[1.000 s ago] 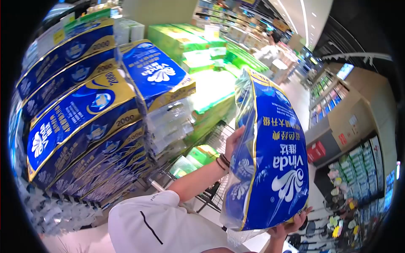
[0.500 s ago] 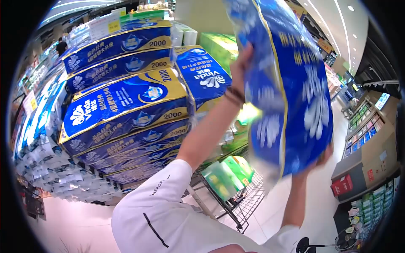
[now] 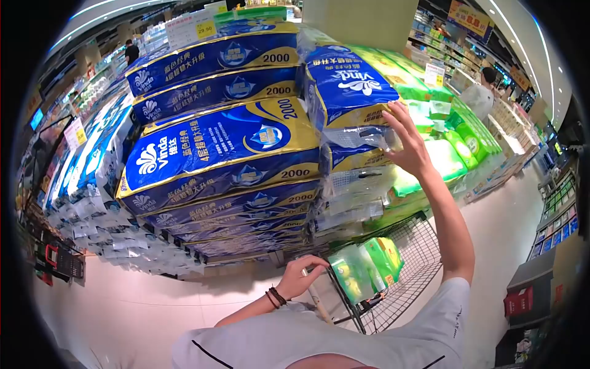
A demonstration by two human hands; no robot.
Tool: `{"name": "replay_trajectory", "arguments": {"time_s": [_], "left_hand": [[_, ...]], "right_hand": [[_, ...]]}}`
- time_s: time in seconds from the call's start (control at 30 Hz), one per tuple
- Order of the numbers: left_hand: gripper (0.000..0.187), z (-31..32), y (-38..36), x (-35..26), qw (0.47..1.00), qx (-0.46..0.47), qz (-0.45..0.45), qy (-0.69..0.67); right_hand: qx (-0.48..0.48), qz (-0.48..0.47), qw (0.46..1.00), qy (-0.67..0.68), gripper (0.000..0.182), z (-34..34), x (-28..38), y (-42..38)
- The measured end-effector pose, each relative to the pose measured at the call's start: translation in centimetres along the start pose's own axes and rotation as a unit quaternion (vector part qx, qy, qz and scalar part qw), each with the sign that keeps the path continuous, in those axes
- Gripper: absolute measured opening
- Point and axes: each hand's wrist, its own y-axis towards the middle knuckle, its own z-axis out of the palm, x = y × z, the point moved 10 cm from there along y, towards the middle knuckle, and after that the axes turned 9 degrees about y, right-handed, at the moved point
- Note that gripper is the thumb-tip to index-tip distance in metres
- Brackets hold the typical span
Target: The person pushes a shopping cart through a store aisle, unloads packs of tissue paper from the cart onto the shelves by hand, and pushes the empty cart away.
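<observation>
Item, right hand [image 3: 407, 141]: raised, fingers spread, fingertips against the near end of a blue-and-gold Vinda pack [image 3: 350, 83]; how firm the contact is, one cannot tell. Item, left hand [image 3: 298, 278]: well apart from the right, fingers loosely bent, nothing seen in its hold, just beside the cart handle [image 3: 319, 304].

Step in hand, as judged: the person is touching or steadying the pack. Any lift from here would call for a closed grip and, for its bulk, the second hand as support.

Location of pack: lying on top of a column of wrapped packs, beside the larger Vinda pack [image 3: 209, 144].

Container: one wire cart [image 3: 421, 243], below the hands. Contents: green packaging [image 3: 384, 258], partly in translucent wrap, near the handle end.

Surroundings: green packs [image 3: 461, 138] beyond the right hand; price card [image 3: 204, 29], marked 29.90, above the blue stack.
</observation>
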Motion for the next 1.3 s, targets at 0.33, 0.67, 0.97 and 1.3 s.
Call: {"name": "replay_trajectory", "arguments": {"time_s": [0.33,0.67,0.97,1.3], "left_hand": [[0.015,4.6,1.6,4.4,0.988,0.138,0.001,0.067],[0.084,14.4,3.7,13.6,0.917,0.313,-0.017,0.248],[0.086,16.5,1.8,14.0,0.924,0.235,0.095,0.286],[0.105,17.5,2.8,14.4,0.889,0.308,0.117,0.317]], "right_hand": [[-0.185,0.208,0.960,-0.011,0.047,-2.7,1.5,-10.5],[0.112,0.618,0.778,-0.029,0.058,11.3,8.2,-49.3],[0.412,0.614,0.671,-0.055,0.099,13.7,7.3,-51.6],[0.282,0.621,0.675,-0.281,0.126,11.5,5.1,-49.6]]}}
